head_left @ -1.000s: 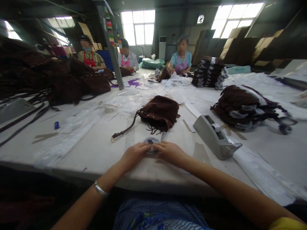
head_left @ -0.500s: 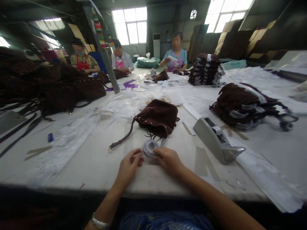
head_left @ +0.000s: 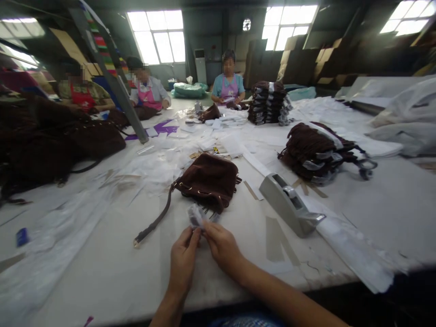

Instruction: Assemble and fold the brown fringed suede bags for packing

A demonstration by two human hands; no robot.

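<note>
A small coil wrapped in clear plastic (head_left: pixel 195 215) sits upright between my fingertips, just in front of the brown drawstring bag (head_left: pixel 211 179). My right hand (head_left: pixel 221 243) grips its right side with bent fingers. At its lower edge my left hand (head_left: pixel 184 247) pinches with thumb and forefinger. What lies inside the plastic is blurred. The bag rests on its side on the table, its gathered mouth with metal eyelets facing me. From its left corner a brown strap (head_left: pixel 156 222) trails toward me, ending in a metal buckle.
Right of my hands stands a grey tape dispenser (head_left: pixel 289 204). Behind it lies a bundle of brown bag pieces (head_left: pixel 313 152), with a taller stack (head_left: pixel 267 103) farther back. Plastic sheets (head_left: pixel 71 245) spread at left. A metal post (head_left: pixel 112 77) rises at left. Three co-workers sit across the table.
The view has turned right. My left hand has come in to touch the coil, which was held by my right hand alone. The coil has tipped from facing up to standing on edge.
</note>
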